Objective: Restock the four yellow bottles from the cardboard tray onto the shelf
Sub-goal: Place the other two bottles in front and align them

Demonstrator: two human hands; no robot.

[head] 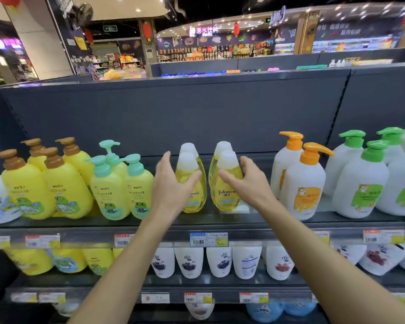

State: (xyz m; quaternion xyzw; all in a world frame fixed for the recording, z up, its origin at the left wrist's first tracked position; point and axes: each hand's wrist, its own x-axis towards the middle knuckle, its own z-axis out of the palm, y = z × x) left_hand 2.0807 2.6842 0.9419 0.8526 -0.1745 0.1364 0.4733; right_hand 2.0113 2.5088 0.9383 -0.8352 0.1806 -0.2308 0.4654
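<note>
A supermarket aisle: a dark shelf (197,220) lined with pump bottles (302,183), price tags (208,239) clipped along its edge, more stocked racks (215,52) and red lanterns (236,29) far off.

Viewpoint: head-worn, at about top-shelf height.
Facing: forward and slightly down at the top shelf (208,220).
Nearness: within arm's reach of it.
Lens: wide-angle, bowing the edges.
Background: far store aisles, probably too blurred to read.
</note>
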